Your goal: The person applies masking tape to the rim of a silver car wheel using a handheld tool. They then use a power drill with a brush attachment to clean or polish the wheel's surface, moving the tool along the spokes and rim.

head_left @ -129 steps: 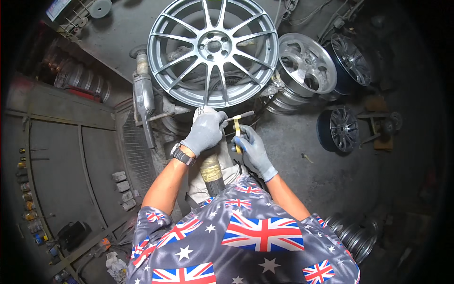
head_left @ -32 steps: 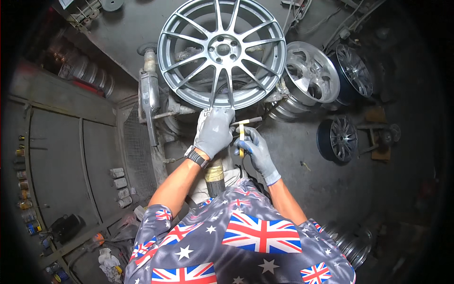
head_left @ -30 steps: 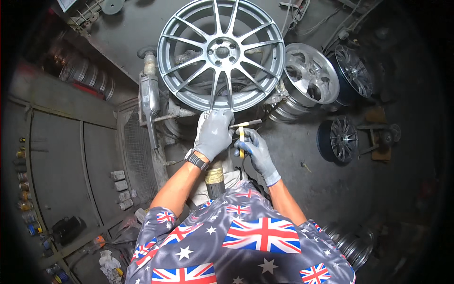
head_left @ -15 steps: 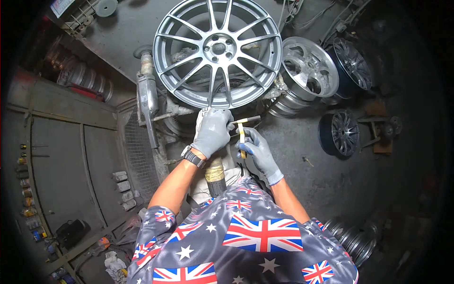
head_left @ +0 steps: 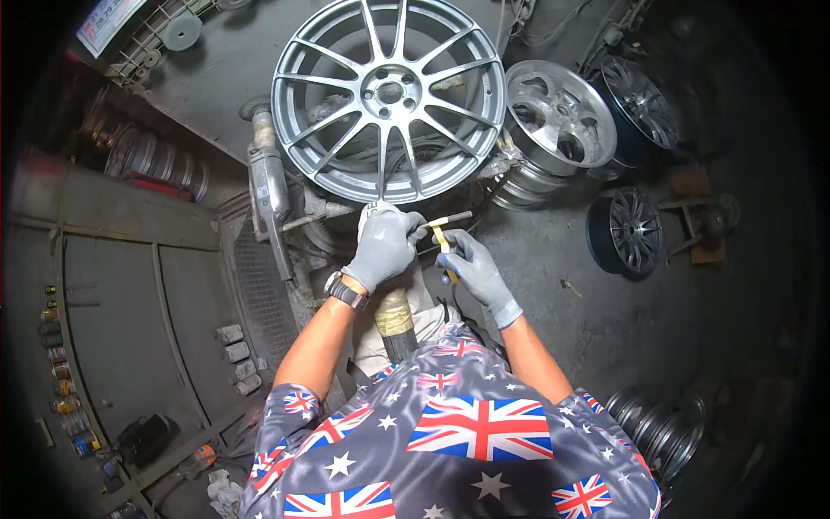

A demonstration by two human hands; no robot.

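Note:
My left hand (head_left: 384, 247), in a grey glove, is closed with its fingertips pinching one end of a thin rod (head_left: 458, 217). Below its wrist shows a cylinder wrapped in yellowish tape (head_left: 394, 313) with a black end; whether it joins the rod is hidden. A narrow pale-yellow strip (head_left: 443, 238) loops over the rod and hangs down from it. My right hand (head_left: 474, 270), also gloved, is closed around that strip's lower part. Just beyond both hands lies a silver multi-spoke wheel rim (head_left: 381, 143), face up on a stand.
A long grey metal power tool (head_left: 270, 195) hangs left of the rim. More rims stand to the right, including a polished silver one (head_left: 562, 121) and a dark one (head_left: 624, 233) on the floor. A mesh panel (head_left: 259, 277) and several cans (head_left: 238, 351) are at the left.
The yellow strip's lower part now slants more to the right, with my right hand still on it. My left hand keeps its pinch on the rod. The whole view has shifted slightly.

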